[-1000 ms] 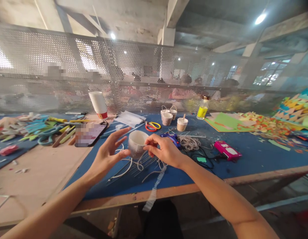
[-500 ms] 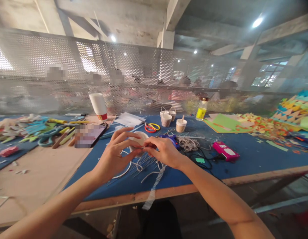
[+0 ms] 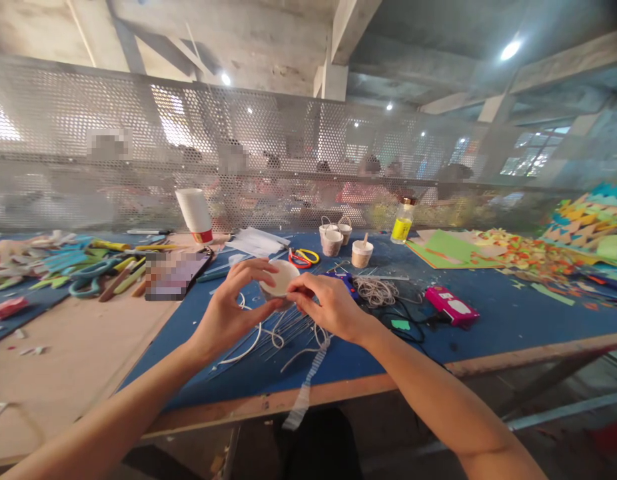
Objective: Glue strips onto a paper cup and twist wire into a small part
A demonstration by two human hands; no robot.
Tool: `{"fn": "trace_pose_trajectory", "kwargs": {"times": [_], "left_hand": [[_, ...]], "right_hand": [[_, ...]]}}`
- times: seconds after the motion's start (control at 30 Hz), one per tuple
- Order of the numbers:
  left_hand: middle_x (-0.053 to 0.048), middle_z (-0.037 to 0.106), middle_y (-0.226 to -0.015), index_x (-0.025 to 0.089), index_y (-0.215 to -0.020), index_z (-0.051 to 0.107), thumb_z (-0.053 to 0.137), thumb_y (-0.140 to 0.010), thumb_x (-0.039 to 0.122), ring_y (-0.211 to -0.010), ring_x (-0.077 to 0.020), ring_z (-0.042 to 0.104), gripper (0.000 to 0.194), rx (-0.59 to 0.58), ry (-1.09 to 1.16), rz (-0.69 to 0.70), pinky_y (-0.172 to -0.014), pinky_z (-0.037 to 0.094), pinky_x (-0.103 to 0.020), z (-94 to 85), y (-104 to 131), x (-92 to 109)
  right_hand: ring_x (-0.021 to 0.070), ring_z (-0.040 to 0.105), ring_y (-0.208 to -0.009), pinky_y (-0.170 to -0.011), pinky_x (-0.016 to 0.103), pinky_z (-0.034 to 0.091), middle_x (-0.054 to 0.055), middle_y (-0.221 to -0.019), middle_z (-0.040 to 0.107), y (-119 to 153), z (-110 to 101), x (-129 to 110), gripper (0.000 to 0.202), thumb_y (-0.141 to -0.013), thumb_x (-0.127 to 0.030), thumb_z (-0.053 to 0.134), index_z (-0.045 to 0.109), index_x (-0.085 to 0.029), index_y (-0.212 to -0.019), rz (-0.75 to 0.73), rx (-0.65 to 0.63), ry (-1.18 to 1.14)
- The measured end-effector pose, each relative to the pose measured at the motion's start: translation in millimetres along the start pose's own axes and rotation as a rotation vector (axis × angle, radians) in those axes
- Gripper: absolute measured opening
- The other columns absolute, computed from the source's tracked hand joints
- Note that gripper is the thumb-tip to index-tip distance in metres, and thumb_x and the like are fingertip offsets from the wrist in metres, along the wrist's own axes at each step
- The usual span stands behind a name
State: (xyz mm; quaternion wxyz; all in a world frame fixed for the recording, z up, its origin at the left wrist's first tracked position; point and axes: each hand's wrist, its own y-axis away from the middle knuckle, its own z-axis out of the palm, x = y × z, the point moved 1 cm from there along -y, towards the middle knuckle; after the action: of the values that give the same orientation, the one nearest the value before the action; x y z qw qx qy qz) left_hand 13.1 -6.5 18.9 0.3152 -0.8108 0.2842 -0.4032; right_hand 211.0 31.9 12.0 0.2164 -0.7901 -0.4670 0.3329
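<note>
A perforated metal screen stood at twelve o'clock behind a blue-topped workbench, where a person handled a small pale cup between two bare hands. The left hand curled around the cup's nine o'clock side, fingers bent at the rim and thumb against the near wall. The right hand met it at three o'clock, thumb and forefinger closed in a pinch near the rim; whether they had caught the wall itself or some thin strand could not be told. The handling seemed to call for a light left hold, enough to steady the cup without pressing its rim out of round, and for right fingertips kept tight to the edge. Taken from that cup, a stack of white paper cups rose at ten o'clock, one nested in another. A capped bottle, yellow in its lower part, stood at two. Nearer, between one and two, clustered smaller cups, two with looped handles. Past two, a lone cup held a stick.
</note>
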Motion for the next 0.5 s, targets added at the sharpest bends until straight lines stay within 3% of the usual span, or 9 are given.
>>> {"fn": "trace_pose_trajectory", "kwargs": {"times": [0.1,0.2,0.37,0.5], "left_hand": [[-0.006,0.063,-0.118,0.023,-0.087,0.063,0.071,-0.081,0.024,-0.125,-0.0285,0.049,0.010,0.008,-0.111,0.079,-0.106,0.038,-0.053,-0.8,1.6,0.7],[-0.005,0.062,-0.120,0.024,-0.085,0.062,0.070,-0.082,0.020,-0.127,-0.0287,0.047,0.010,-0.002,-0.200,0.143,-0.107,0.036,-0.054,-1.1,1.8,2.0],[-0.011,0.054,-0.134,0.025,-0.122,0.051,0.075,-0.076,0.020,-0.128,-0.0295,0.047,0.053,0.111,-0.191,0.136,-0.108,0.037,-0.055,-0.9,2.5,3.7],[-0.012,0.051,-0.137,0.025,-0.123,0.050,0.078,-0.073,0.022,-0.129,-0.0309,0.047,0.057,0.238,-0.153,0.099,-0.109,0.038,-0.057,0.6,9.9,2.9]], "right_hand": [[0.0110,0.061,-0.075,-0.071,0.025,0.043,0.003,-0.090,0.070,-0.1,-1.1,-2.1,0.021,-0.099,-0.034,0.047,0.059,-0.018,-0.103,-0.095,0.040,0.073],[0.0120,0.061,-0.079,-0.074,0.027,0.042,0.003,-0.094,0.070,0.5,-0.7,-2.8,0.018,-0.100,-0.030,0.047,0.059,-0.018,-0.103,-0.178,0.057,0.157],[0.0132,0.062,-0.080,-0.073,0.029,0.042,0.003,-0.090,0.070,1.3,1.3,-2.0,0.017,-0.100,-0.027,0.046,0.060,-0.017,-0.102,-0.234,0.056,0.232],[0.0136,0.062,-0.079,-0.072,0.029,0.042,0.003,-0.092,0.071,1.7,0.3,-3.5,0.016,-0.100,-0.027,0.047,0.059,-0.018,-0.103,-0.223,0.073,0.214]]}}
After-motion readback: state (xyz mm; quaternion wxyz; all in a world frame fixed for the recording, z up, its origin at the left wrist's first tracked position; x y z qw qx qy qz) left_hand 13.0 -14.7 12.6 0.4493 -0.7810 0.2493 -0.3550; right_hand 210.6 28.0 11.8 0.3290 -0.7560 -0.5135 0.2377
